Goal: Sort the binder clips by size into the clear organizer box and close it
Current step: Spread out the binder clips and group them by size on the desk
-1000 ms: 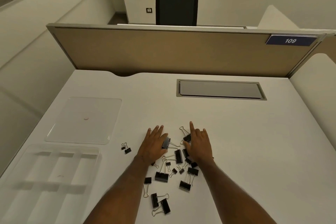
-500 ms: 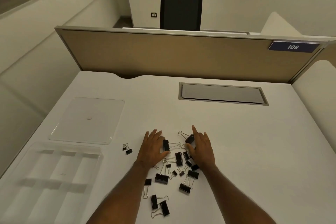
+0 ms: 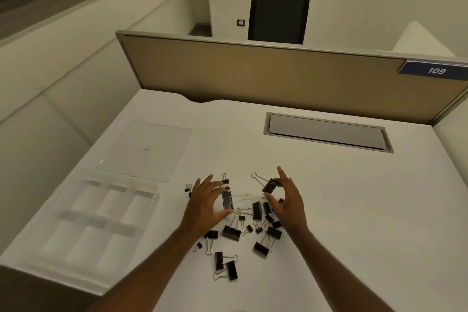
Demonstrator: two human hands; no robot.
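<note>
1. head view: desk (image 3: 329, 197) white, tan partition (image 3: 253, 76) along its far edge, blue "109" plate (image 3: 434, 71) on the partition's right end, black chair (image 3: 278, 16) behind it.
2. grey cable hatch (image 3: 328, 132) set in the desk, far right of centre.
3. clear organizer box (image 3: 76, 233) at left near edge, open, several divided compartments, no clips visible in it.
4. clear lid (image 3: 147, 149) lies flat on the desk just beyond the box, apart from it.
5. binder clips (image 3: 243, 225), black, mixed sizes, scattered loose in the desk centre between and in front of both hands; two overlapping ones nearest the camera, a tiny pair off to the left by the left hand.
6. left hand (image 3: 205, 206) over the left side of the pile, fingers spread and lightly bent, thumb and fingers either side of a large clip (image 3: 227, 200) lying on the desk; cannot tell if it's actually gripped or just touched.
7. right hand (image 3: 288, 200) over the right side, index finger pointing away, other fingers and thumb curled round a tilted clip (image 3: 269, 185), its wire handle sticking out to the left.
8. both forearms enter from the bottom edge.
</note>
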